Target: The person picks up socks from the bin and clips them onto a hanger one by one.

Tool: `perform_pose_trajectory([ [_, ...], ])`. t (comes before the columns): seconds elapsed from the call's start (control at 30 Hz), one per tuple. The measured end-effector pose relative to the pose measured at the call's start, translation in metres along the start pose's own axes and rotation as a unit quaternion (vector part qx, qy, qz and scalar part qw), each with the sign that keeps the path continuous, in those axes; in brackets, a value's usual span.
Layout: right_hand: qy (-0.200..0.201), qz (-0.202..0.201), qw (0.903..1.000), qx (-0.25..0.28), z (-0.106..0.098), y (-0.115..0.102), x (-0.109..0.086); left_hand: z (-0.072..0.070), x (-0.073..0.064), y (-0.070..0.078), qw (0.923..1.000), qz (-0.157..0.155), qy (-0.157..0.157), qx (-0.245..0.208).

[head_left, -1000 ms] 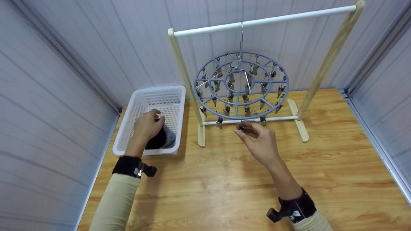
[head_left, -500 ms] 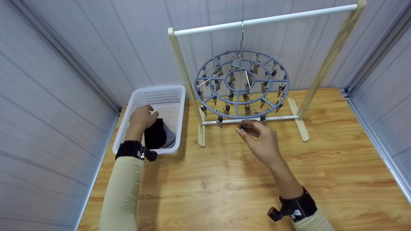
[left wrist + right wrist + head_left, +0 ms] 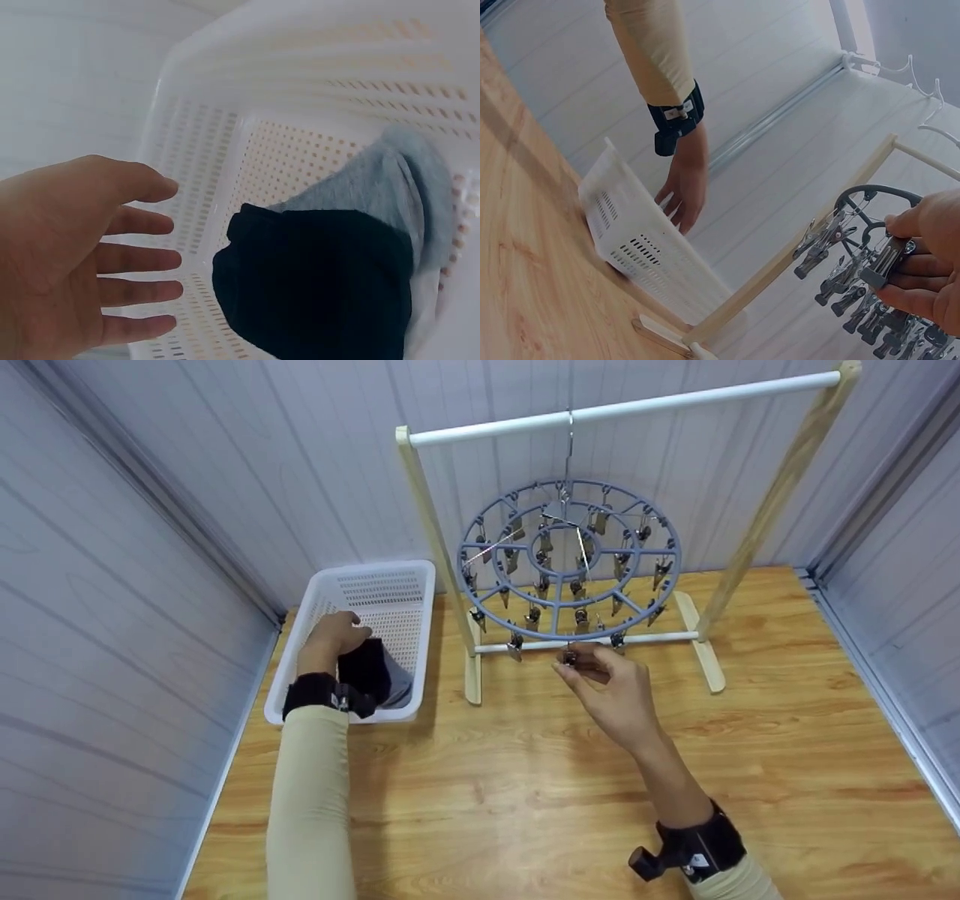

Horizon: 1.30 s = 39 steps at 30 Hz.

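My left hand (image 3: 334, 634) hovers over the left part of a white perforated basket (image 3: 426, 607). Its fingers (image 3: 142, 257) are straight, spread and hold nothing. A bunched black cloth (image 3: 315, 277) and a grey fabric piece (image 3: 375, 180) lie together in the basket, to the right of that hand in the left wrist view. My right hand (image 3: 619, 701) pinches a metal clip (image 3: 887, 262) between thumb and fingers at the near rim of a round blue-grey clip hanger (image 3: 556, 604). Seen from the head, fingers cover part of that clip.
The hanger hooks over the white top bar (image 3: 675, 403) of a wooden stand (image 3: 772, 510). Several metal clips dangle from its rings. A white lower bar (image 3: 660, 637) runs just behind my right hand. Ribbed walls (image 3: 112, 622) border the wooden surface (image 3: 465, 810).
My left hand has drawn up and left from above the black cloth, exposing more of it, and its arm has shifted right. My right hand stays at the same clip.
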State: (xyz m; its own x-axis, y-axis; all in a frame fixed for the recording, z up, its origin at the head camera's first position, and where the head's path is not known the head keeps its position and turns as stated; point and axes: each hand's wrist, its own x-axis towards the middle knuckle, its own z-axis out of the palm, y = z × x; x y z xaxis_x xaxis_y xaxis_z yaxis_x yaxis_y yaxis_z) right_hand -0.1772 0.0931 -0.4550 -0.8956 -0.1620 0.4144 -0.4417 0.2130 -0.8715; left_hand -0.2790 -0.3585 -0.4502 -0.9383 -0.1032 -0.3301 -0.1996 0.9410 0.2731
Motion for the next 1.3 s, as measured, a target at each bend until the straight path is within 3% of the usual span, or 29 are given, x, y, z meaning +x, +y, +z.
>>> perform_pose_trajectory([
  [0.13,-0.003,0.006,1.0,-0.001,-0.002,0.003,-0.001,0.002,0.007,-0.001,1.0,-0.003,-0.004,-0.005],
  [0.37,-0.009,0.001,0.9999,-0.004,-0.003,0.005,-0.001,0.008,0.011,-0.002,0.9988,-0.023,-0.041,-0.009],
  [0.67,-0.015,-0.002,0.9999,0.0,-0.002,0.006,0.001,0.017,0.016,-0.018,0.9961,-0.044,-0.021,-0.074],
  [0.87,-0.017,0.006,0.9998,-0.002,-0.001,0.005,0.0,0.022,0.016,-0.024,0.993,-0.06,-0.033,-0.096],
  [1.13,-0.018,-0.004,0.9997,-0.014,0.0,0.005,0.001,0.021,0.015,-0.029,0.9934,-0.063,-0.051,-0.081],
  [1.3,-0.018,-0.004,0.9997,-0.017,-0.001,0.006,0.001,0.019,0.017,-0.028,0.9959,-0.053,-0.023,-0.069],
])
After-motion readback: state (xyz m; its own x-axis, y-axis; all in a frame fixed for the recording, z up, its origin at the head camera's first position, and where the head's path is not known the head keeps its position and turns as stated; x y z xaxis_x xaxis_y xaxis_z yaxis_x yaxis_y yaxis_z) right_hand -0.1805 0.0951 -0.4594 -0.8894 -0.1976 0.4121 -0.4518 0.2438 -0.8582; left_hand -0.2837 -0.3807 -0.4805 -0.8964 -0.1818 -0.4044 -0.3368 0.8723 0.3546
